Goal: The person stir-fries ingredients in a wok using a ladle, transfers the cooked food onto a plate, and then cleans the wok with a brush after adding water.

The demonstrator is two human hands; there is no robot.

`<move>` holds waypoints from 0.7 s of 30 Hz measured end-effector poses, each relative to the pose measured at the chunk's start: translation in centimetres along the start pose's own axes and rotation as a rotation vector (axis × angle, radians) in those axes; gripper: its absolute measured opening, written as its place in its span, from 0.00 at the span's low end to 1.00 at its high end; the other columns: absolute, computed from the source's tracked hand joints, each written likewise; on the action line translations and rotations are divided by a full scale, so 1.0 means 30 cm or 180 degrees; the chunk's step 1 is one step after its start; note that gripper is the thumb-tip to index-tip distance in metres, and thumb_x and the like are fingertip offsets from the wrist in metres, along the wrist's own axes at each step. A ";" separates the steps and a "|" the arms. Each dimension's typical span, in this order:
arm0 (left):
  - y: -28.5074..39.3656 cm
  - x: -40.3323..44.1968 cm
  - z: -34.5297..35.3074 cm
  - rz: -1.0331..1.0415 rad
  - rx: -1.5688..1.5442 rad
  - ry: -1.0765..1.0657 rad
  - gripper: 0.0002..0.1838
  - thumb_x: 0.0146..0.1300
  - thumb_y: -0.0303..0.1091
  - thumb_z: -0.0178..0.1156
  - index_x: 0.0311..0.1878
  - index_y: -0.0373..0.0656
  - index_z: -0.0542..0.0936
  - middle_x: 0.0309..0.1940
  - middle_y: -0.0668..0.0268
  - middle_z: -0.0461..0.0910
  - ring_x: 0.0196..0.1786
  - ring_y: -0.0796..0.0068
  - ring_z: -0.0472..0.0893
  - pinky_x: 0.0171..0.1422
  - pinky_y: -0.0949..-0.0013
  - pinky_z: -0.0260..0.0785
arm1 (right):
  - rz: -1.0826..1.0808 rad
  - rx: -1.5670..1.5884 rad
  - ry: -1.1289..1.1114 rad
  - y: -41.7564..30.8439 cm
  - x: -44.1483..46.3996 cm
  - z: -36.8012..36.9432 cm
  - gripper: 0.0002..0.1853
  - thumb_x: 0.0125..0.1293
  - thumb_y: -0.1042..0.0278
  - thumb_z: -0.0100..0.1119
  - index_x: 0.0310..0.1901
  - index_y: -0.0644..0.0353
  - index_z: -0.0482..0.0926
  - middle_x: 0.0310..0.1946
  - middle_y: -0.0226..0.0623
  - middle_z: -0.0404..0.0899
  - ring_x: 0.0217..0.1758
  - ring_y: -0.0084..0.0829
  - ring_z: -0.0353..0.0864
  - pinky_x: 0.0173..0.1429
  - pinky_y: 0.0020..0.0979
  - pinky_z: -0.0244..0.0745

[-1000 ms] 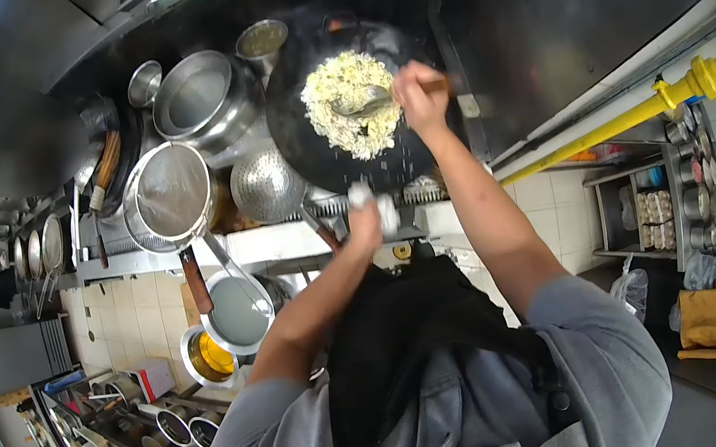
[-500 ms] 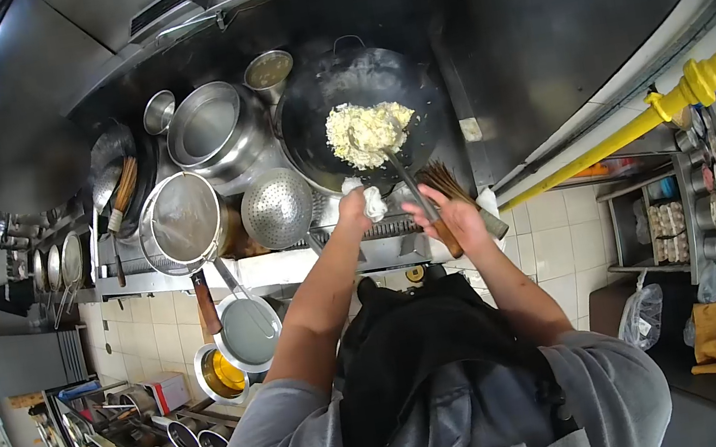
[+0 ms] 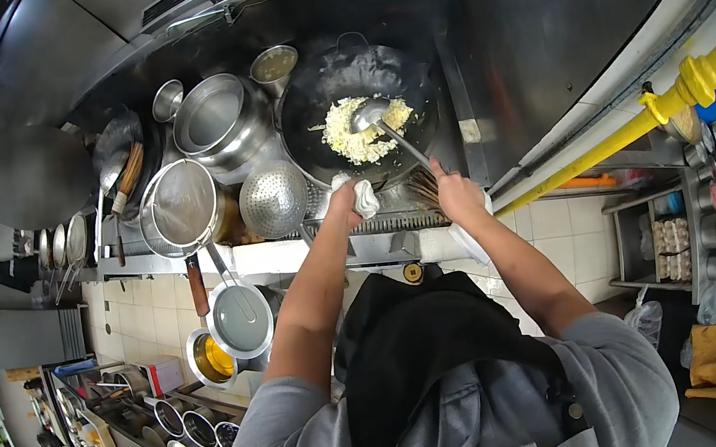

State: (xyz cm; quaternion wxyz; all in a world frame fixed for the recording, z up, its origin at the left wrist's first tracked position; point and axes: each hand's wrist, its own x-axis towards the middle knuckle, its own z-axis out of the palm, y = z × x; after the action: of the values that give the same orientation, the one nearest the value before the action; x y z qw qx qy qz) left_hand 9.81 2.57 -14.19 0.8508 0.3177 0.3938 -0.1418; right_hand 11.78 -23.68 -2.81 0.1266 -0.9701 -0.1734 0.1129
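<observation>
Pale yellow fried rice (image 3: 352, 142) lies heaped in the middle of a black wok (image 3: 311, 104) on the stove. My right hand (image 3: 462, 197) is closed around the handle of a ladle (image 3: 404, 143). The ladle's metal bowl rests on the rice with its rounded back facing up. At the wok's near edge, my left hand (image 3: 342, 203) grips a folded white cloth (image 3: 364, 198). Whether the cloth is around the wok's rim or handle I cannot tell. A bamboo brush (image 3: 424, 185) lies just beside my right hand, partly hidden by it.
Left of the wok stand a perforated skimmer (image 3: 273, 199), a mesh strainer (image 3: 184, 204), a steel pot (image 3: 211, 120) and a small pot of liquid (image 3: 274, 64). A yellow pipe (image 3: 600, 157) runs along the right. Below the stove edge sits a bowl of yellow liquid (image 3: 218, 356).
My right hand has closed from a loose, spread hold into a firm grip on the ladle. Its bowl has turned over onto the rice, which is spread differently. My left hand has hardly moved.
</observation>
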 end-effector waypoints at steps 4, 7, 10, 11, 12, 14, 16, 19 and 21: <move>0.017 -0.050 0.022 -0.0038 0.0050 0.0005 0.16 0.77 0.41 0.40 0.47 0.42 0.76 0.34 0.63 0.81 0.32 0.64 0.82 0.38 0.56 0.79 | 0.0069 0.0611 -0.0078 -0.061 -0.046 -0.067 0.29 0.69 0.72 0.47 0.73 0.54 0.61 0.39 0.64 0.82 0.44 0.59 0.84 0.51 0.52 0.78; 0.010 -0.057 0.025 -0.0010 0.0019 -0.0018 0.16 0.76 0.42 0.41 0.46 0.45 0.77 0.34 0.66 0.81 0.35 0.66 0.82 0.40 0.56 0.78 | 0.0974 0.4543 -0.1352 -0.080 -0.010 -0.024 0.24 0.74 0.58 0.53 0.69 0.50 0.66 0.21 0.33 0.74 0.15 0.29 0.73 0.17 0.32 0.68; 0.023 -0.072 0.020 0.0043 0.0162 -0.0106 0.16 0.76 0.41 0.42 0.47 0.43 0.76 0.36 0.65 0.81 0.35 0.66 0.83 0.39 0.55 0.79 | 0.1524 0.5382 -0.1845 -0.083 0.186 0.097 0.22 0.75 0.54 0.52 0.65 0.50 0.67 0.18 0.25 0.66 0.10 0.19 0.60 0.12 0.25 0.55; 0.017 -0.084 0.016 0.0061 0.0244 -0.0140 0.16 0.75 0.41 0.42 0.48 0.42 0.76 0.37 0.64 0.82 0.36 0.66 0.84 0.39 0.55 0.79 | 0.1706 0.5485 -0.2062 -0.073 0.215 0.147 0.19 0.75 0.54 0.51 0.62 0.51 0.68 0.18 0.25 0.66 0.11 0.18 0.60 0.11 0.24 0.55; 0.025 -0.106 0.025 0.0005 0.0310 -0.0065 0.15 0.75 0.40 0.43 0.49 0.42 0.76 0.37 0.65 0.82 0.35 0.66 0.83 0.38 0.55 0.79 | 0.1742 0.5478 -0.2060 -0.118 0.196 0.144 0.19 0.75 0.54 0.51 0.62 0.51 0.68 0.18 0.25 0.66 0.11 0.18 0.60 0.11 0.24 0.55; 0.024 -0.098 0.012 -0.0016 0.0303 -0.0054 0.15 0.75 0.40 0.43 0.49 0.42 0.76 0.37 0.65 0.82 0.35 0.66 0.83 0.38 0.55 0.79 | 0.0695 0.2018 -0.0084 -0.260 0.177 0.101 0.18 0.75 0.55 0.53 0.59 0.53 0.68 0.18 0.27 0.67 0.09 0.20 0.60 0.11 0.27 0.55; 0.022 -0.040 -0.016 -0.0068 0.0231 -0.0250 0.15 0.75 0.40 0.44 0.50 0.41 0.76 0.37 0.64 0.82 0.36 0.65 0.84 0.39 0.53 0.79 | 0.1060 0.3336 -0.0352 -0.269 0.169 0.102 0.15 0.75 0.55 0.52 0.54 0.55 0.70 0.17 0.28 0.67 0.09 0.22 0.60 0.12 0.28 0.56; 0.017 -0.055 -0.009 -0.0044 0.0204 -0.0318 0.16 0.76 0.43 0.43 0.48 0.45 0.77 0.37 0.66 0.82 0.36 0.67 0.83 0.40 0.55 0.78 | 0.1641 0.5342 -0.1285 -0.196 0.251 0.151 0.14 0.74 0.57 0.52 0.45 0.61 0.75 0.16 0.30 0.68 0.08 0.27 0.64 0.13 0.31 0.59; 0.035 -0.098 0.009 -0.0103 0.0310 -0.0235 0.16 0.76 0.42 0.42 0.48 0.44 0.77 0.37 0.66 0.82 0.35 0.67 0.83 0.39 0.55 0.78 | 0.1124 0.3644 -0.0497 -0.232 0.288 0.163 0.13 0.74 0.58 0.51 0.42 0.60 0.77 0.17 0.32 0.70 0.08 0.28 0.65 0.13 0.32 0.58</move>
State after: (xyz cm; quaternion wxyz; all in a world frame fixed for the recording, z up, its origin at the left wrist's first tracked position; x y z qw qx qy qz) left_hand 8.56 3.16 -11.37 0.8459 0.3468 0.3600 -0.1861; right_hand 16.26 -13.21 -6.94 0.5949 -0.7507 0.0699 0.2786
